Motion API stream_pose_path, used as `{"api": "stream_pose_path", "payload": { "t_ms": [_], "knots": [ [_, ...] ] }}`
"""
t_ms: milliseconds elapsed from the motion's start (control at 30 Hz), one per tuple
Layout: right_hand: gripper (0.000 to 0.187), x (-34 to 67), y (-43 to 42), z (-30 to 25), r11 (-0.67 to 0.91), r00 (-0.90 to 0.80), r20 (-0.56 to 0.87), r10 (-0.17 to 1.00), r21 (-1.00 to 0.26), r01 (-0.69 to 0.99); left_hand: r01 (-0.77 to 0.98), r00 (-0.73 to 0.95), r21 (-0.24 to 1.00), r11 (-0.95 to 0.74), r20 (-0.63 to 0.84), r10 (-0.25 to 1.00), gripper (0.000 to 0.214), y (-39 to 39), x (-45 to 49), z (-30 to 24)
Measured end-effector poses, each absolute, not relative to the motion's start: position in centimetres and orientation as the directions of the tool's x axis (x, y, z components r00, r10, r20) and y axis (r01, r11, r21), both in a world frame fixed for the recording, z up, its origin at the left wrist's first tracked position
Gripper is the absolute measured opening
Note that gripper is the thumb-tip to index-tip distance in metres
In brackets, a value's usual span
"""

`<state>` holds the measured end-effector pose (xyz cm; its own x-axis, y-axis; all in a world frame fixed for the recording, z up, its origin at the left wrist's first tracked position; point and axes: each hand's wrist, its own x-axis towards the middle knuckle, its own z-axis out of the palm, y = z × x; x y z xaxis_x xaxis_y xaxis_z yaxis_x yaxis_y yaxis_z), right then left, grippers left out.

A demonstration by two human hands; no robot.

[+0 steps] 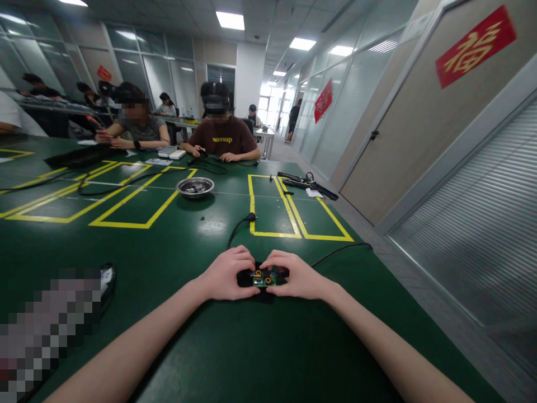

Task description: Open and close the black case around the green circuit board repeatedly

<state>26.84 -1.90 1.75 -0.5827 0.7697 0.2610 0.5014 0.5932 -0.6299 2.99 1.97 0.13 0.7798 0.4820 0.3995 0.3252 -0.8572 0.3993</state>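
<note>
Between my two hands sits a small green circuit board (264, 279) with copper-coloured coils, set in a dark casing. My left hand (230, 274) grips its left end, fingers over the far side and thumb along the near side. The right end is held the same way by my right hand (296, 275). Beyond the left hand a black cable rises to a power plug (250, 217) lying on the table. Another black cable (344, 247) runs off to the right from behind my right hand. Where these cables join the casing is hidden.
A metal bowl (195, 187) with small parts stands ahead on the green table (201, 347). Yellow tape (277, 235) marks rectangles. Black tool-like pieces (308, 183) lie far right. A pixelated object (54, 330) lies at left. Across the table, two people (222, 137) (140, 129) handle items.
</note>
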Motion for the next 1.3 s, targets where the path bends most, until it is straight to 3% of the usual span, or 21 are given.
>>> {"api": "stream_pose_path", "payload": {
  "t_ms": [200,433,600,800,933,1067,1200,1300],
  "knots": [
    [0.013,28.4,-1.9,1.6,0.538,-0.432,0.338,0.836,-0.659,0.526,0.435,0.742,0.387,-0.813,0.358,0.567,0.037,2.1,2.7,0.2],
    [0.009,26.5,-2.0,-0.7,0.525,-0.384,0.364,0.849,-0.668,0.527,0.463,0.741,0.375,-0.803,0.334,0.583,0.04,1.9,2.8,0.6],
    [0.013,26.2,-2.0,-1.5,0.593,-0.407,0.432,0.805,-0.613,0.521,0.485,0.724,0.371,-0.792,0.338,0.601,0.034,2.0,2.7,0.1],
    [0.049,26.3,-2.4,-1.1,0.549,-0.4,0.377,0.836,-0.61,0.572,0.553,0.651,0.364,-0.749,0.372,0.662,0.036,1.9,3.0,-0.5],
    [0.035,26.2,-2.4,-1.0,0.544,-0.425,0.341,0.839,-0.573,0.613,0.608,0.628,0.36,-0.707,0.327,0.707,0.034,1.5,3.1,0.1],
    [0.026,26.2,-2.2,-1.3,0.552,-0.406,0.374,0.834,-0.575,0.604,0.545,0.669,0.421,-0.725,0.303,0.679,0.022,1.9,2.5,0.6],
    [0.028,26.0,-2.1,-1.8,0.533,-0.363,0.393,0.845,-0.568,0.627,0.486,0.713,0.456,-0.745,0.286,0.641,0.005,2.8,1.7,0.6],
    [0.033,25.9,-2.0,-1.8,0.53,-0.353,0.402,0.845,-0.547,0.648,0.495,0.709,0.455,-0.74,0.281,0.647,0.005,3.1,1.5,0.5]
  ]
}}
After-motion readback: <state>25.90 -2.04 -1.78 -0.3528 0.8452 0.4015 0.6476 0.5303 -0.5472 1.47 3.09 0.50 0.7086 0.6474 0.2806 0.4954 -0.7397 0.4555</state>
